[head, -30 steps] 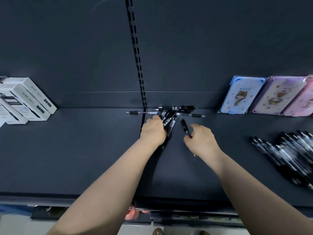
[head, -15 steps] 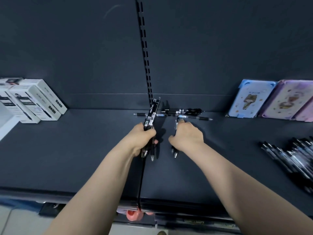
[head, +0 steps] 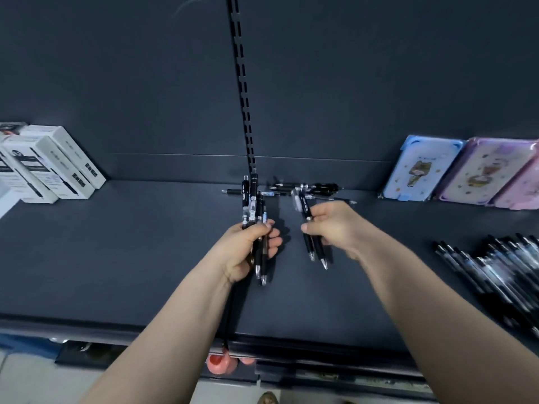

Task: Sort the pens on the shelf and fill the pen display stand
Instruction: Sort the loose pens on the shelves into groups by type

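My left hand [head: 248,252] grips a bunch of several black pens [head: 253,205] upright above the dark shelf [head: 131,258], tips down. To its right, my right hand [head: 335,225] holds two black pens [head: 306,211], also with tips pointing down toward me. Behind both hands, a few loose black pens [head: 309,189] lie against the shelf's back wall. A larger row of black pens [head: 495,266] lies on the shelf at the far right. No display stand shows in the head view.
White pen boxes [head: 49,167] stand at the shelf's left end. Pastel cartoon cases [head: 423,170] lean on the back wall at right. A slotted upright [head: 243,91] runs down the back panel. An orange object [head: 218,364] sits below the shelf's front edge.
Both hands have lifted pens off the pile at the back. The left raised its bunch upright; the right pulled two pens toward me, and the hands drew slightly apart.
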### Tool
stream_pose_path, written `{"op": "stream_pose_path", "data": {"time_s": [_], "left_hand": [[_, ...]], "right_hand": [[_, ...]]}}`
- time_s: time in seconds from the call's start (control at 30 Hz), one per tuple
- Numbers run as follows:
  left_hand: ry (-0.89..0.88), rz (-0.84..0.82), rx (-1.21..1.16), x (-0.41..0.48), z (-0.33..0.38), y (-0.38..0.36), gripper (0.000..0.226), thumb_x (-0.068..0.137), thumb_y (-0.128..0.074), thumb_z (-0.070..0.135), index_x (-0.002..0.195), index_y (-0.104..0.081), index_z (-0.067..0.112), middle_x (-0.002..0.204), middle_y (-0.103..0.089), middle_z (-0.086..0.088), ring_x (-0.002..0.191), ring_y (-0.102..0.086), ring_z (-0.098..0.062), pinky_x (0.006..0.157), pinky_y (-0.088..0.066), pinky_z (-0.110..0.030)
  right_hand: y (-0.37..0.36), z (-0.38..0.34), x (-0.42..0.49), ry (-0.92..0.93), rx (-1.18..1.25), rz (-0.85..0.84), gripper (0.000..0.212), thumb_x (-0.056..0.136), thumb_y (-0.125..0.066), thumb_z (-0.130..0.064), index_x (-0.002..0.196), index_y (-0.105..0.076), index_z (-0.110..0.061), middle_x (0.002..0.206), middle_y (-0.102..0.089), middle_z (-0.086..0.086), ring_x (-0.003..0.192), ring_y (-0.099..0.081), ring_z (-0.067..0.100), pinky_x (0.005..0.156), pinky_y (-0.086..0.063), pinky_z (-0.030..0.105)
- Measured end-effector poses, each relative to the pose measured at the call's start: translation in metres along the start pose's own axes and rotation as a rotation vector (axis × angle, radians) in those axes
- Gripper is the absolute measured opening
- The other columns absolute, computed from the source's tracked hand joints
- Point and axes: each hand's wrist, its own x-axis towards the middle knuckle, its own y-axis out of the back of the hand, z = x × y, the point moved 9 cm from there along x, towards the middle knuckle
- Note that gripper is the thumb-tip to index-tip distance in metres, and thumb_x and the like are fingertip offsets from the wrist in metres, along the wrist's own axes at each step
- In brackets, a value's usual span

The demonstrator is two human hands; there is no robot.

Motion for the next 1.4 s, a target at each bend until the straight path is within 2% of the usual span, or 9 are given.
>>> {"op": "stream_pose_path", "data": {"time_s": [0.1, 0.2, 0.27, 0.37, 0.53, 0.8, 0.87, 1.07, 1.4], "left_hand": [[0.044, -0.11, -0.061, -0.008, -0.012, -0.04, 0.009, 0.092, -0.055, 0.008, 0.095, -0.063, 0.007, 0.078, -0.072, -0.008, 0.067, -0.07, -0.018, 0.065, -0.057, -0.029], [0.054, -0.203, -0.044, -0.016, -0.021, -0.083, 0.012, 0.09, -0.057, 0.01, 0.099, -0.065, 0.005, 0.079, -0.07, -0.009, 0.065, -0.068, -0.019, 0.063, -0.057, -0.031], [0.036, -0.237, -0.017, -0.02, -0.025, -0.11, 0.014, 0.089, -0.059, 0.012, 0.1, -0.065, 0.006, 0.082, -0.066, -0.009, 0.067, -0.064, -0.02, 0.062, -0.056, -0.032], [0.007, -0.254, -0.003, -0.025, -0.032, -0.145, 0.012, 0.089, -0.058, 0.007, 0.098, -0.066, 0.007, 0.079, -0.068, -0.009, 0.063, -0.065, -0.02, 0.055, -0.056, -0.03], [-0.013, -0.238, 0.015, -0.029, -0.057, -0.21, 0.012, 0.087, -0.06, 0.003, 0.098, -0.064, 0.002, 0.079, -0.07, -0.008, 0.065, -0.067, -0.018, 0.054, -0.055, -0.028], [0.024, -0.24, -0.022, -0.03, -0.109, -0.342, 0.008, 0.086, -0.059, 0.003, 0.083, -0.066, 0.0, 0.072, -0.072, -0.008, 0.061, -0.069, -0.015, 0.052, -0.055, -0.025], [0.025, -0.267, -0.011, -0.034, -0.124, -0.378, 0.009, 0.087, -0.058, 0.004, 0.085, -0.066, -0.001, 0.071, -0.07, -0.008, 0.06, -0.068, -0.014, 0.054, -0.056, -0.024], [0.082, -0.286, -0.009, -0.039, -0.166, -0.45, 0.007, 0.086, -0.06, 0.005, 0.088, -0.067, 0.003, 0.076, -0.073, -0.006, 0.064, -0.069, -0.015, 0.055, -0.056, -0.026], [0.138, -0.306, 0.034, -0.035, -0.185, -0.488, 0.007, 0.085, -0.062, 0.005, 0.087, -0.067, 0.001, 0.077, -0.071, -0.009, 0.065, -0.069, -0.017, 0.057, -0.057, -0.027]], "right_hand": [[0.018, 0.0, -0.022, 0.034, 0.217, -0.069, 0.024, 0.083, -0.069, -0.008, 0.106, -0.066, -0.002, 0.098, -0.071, 0.017, 0.082, -0.063, 0.021, 0.077, -0.05, 0.036], [0.035, 0.01, -0.036, 0.015, 0.273, -0.058, 0.031, 0.081, -0.07, -0.006, 0.111, -0.062, 0.001, 0.096, -0.073, 0.014, 0.086, -0.07, 0.027, 0.081, -0.056, 0.04], [0.057, 0.021, -0.044, 0.011, 0.274, 0.011, 0.035, 0.08, -0.073, -0.008, 0.111, -0.06, 0.001, 0.095, -0.072, 0.013, 0.078, -0.07, 0.019, 0.065, -0.056, 0.03], [0.094, 0.032, -0.058, 0.048, 0.286, 0.099, 0.027, 0.081, -0.074, -0.013, 0.102, -0.063, 0.0, 0.086, -0.07, 0.01, 0.066, -0.066, 0.013, 0.054, -0.05, 0.019], [0.163, 0.057, -0.088, 0.13, 0.299, 0.21, 0.016, 0.083, -0.072, -0.012, 0.072, -0.061, -0.012, 0.066, -0.063, 0.0, 0.058, -0.057, 0.012, 0.054, -0.053, 0.022], [0.342, 0.173, -0.133, 0.081, 0.023, 0.533, 0.011, 0.085, -0.068, -0.017, 0.074, -0.07, -0.016, 0.054, -0.053, -0.002, 0.053, -0.046, 0.017, 0.058, -0.043, 0.034], [0.386, 0.198, -0.15, 0.064, -0.118, 0.639, 0.003, 0.082, -0.07, -0.017, 0.084, -0.072, -0.019, 0.066, -0.064, -0.002, 0.064, -0.057, 0.015, 0.066, -0.045, 0.029], [0.474, 0.247, -0.186, -0.06, -0.486, 0.864, 0.023, 0.081, -0.065, -0.019, 0.103, -0.068, -0.013, 0.09, -0.069, 0.006, 0.09, -0.063, 0.03, 0.074, -0.046, 0.031], [0.485, 0.274, -0.178, -0.1, -0.655, 0.785, 0.026, 0.09, -0.058, -0.03, 0.106, -0.067, -0.011, 0.1, -0.061, 0.006, 0.092, -0.06, 0.03, 0.072, -0.045, 0.034]]}}
